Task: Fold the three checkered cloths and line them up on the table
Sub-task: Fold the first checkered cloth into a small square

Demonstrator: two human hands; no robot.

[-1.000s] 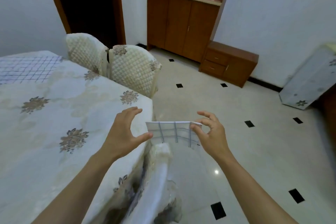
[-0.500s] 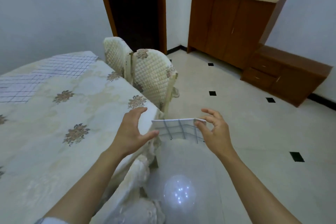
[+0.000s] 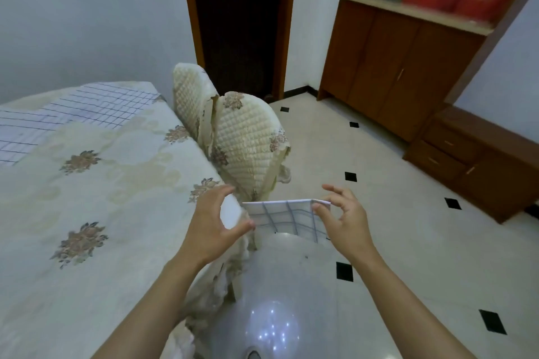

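Turning left since a second ago, the person has brought more of the table into view, while the folded white checkered cloth (image 3: 287,220) stays between both hands, held in the air just off the table's near edge and over the floor. The right hand (image 3: 342,220) pinches its upper right corner between thumb and forefinger, the other fingers fanned apart. The left hand (image 3: 211,224) is spread wide in a curve, with only the thumb tip touching the cloth's left edge.

Thin, soft and light, the cloth would likely sag or fall open if held by one corner alone. A grip at both ends of the folded top edge looks the safer hold for setting it down.

On the cream flowered table (image 3: 87,198), a second white checkered cloth (image 3: 75,114) lies spread flat at the far side. Two quilted cream chairs (image 3: 248,143) stand against the table's right edge. Well beyond the table, a brown wooden cabinet (image 3: 390,73) lines the wall across the pale tiled floor (image 3: 393,213).
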